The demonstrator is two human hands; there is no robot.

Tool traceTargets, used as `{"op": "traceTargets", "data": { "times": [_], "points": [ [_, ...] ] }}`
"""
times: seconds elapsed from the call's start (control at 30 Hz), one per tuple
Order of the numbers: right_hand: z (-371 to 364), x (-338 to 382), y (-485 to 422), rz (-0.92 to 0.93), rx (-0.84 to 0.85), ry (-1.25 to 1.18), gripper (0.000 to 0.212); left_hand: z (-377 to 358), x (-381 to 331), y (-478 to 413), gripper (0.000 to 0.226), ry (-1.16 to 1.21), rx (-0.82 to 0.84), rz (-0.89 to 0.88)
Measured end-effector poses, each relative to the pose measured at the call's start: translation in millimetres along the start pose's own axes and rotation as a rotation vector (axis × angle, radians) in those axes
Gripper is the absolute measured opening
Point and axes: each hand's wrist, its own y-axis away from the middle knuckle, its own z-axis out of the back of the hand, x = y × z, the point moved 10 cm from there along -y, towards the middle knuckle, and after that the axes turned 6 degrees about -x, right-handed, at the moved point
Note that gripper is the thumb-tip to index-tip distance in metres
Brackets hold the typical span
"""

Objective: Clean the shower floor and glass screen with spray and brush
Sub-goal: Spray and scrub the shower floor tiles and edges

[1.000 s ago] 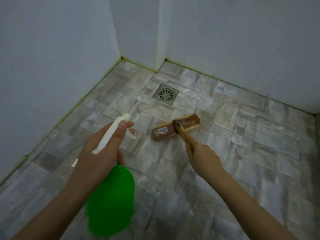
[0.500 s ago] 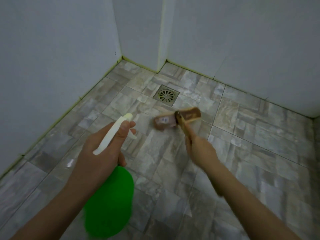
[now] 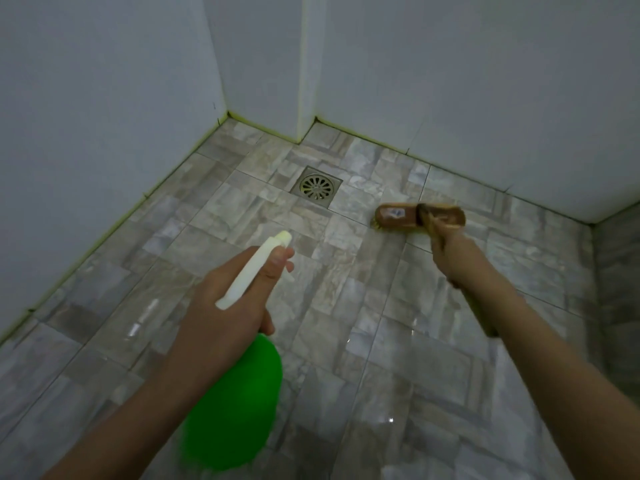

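Gripping spray bottle [image 3: 239,403] left hand [image 3: 225,306], nozzle toward drain; right hand [image 3: 450,258] grips crosswise brush [image 3: 419,216]

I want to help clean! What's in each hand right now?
Left hand: closed around the green spray bottle.
Right hand: closed around the brush handle.

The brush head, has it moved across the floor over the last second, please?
Yes. The brush head has gone from below the drain to its right, nearer the right-hand wall.
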Motion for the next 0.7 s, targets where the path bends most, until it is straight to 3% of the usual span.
{"op": "traceTargets", "data": {
  "times": [0.1, 0.3, 0.37, 0.5, 0.57, 0.7],
  "points": [
    [15, -24, 7, -0.02, -0.058, -0.067, 0.049, -8, -6, 2, 0.027, 0.004, 0.018, -0.013],
    [-29, -61, 209, -0.107, 0.185, 0.009, 0.064, -15, -3, 7, 0.024, 0.002, 0.043, 0.007],
    [-28, -74, 198, -0.097, 0.188, -0.004, 0.064, -19, -3, 10, 0.021, -0.008, 0.058, 0.0],
    [3, -95, 103, -0.101, -0.05, -0.056, 0.053, -28, -6, 18, 0.021, -0.008, 0.074, -0.008],
    [12, -112, 81, -0.162, -0.051, -0.049, 0.055, -33, -6, 21, 0.02, -0.019, 0.095, -0.012],
    [-5, -128, 158, -0.146, 0.027, -0.077, 0.052, -35, 0, 29, 0.017, -0.057, 0.122, -0.028]
  ]
}}
